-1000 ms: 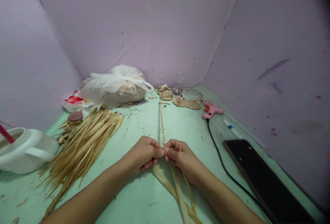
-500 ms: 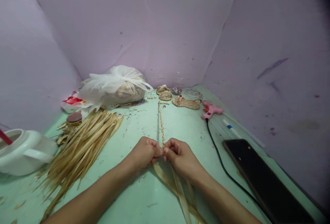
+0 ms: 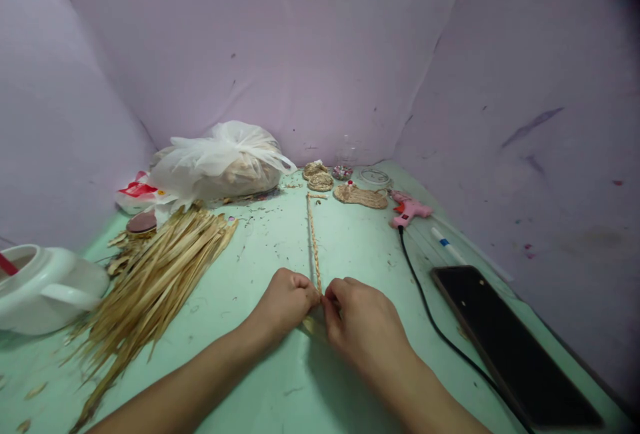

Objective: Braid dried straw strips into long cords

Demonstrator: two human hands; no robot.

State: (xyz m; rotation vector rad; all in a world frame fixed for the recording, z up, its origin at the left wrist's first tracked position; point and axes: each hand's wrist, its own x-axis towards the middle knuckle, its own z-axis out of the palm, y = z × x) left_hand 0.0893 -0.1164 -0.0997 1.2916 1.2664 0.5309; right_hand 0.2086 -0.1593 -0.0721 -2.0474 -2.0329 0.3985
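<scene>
A thin straw-coloured braid runs from the middle of the table back toward the wall, with a short bent piece at its far end. My left hand is closed in a pinch on the near end of the braid. Right beside it, my right hand also pinches there, fingers curled, its back turned toward me. A bit of flat pale strand shows below the left fingers; the rest of the loose strands is hidden by the right hand and arm.
Dried leaf strips lie left, by a white pot. Behind are a plastic bag, a woven slipper-shaped piece and a bead container. At right are a pink glue gun with a black cord, a marker and a phone.
My right hand has turned over and come slightly nearer to me, its knuckles higher. The loose strands that hung below the hands are now mostly out of sight. My left hand keeps its pinch.
</scene>
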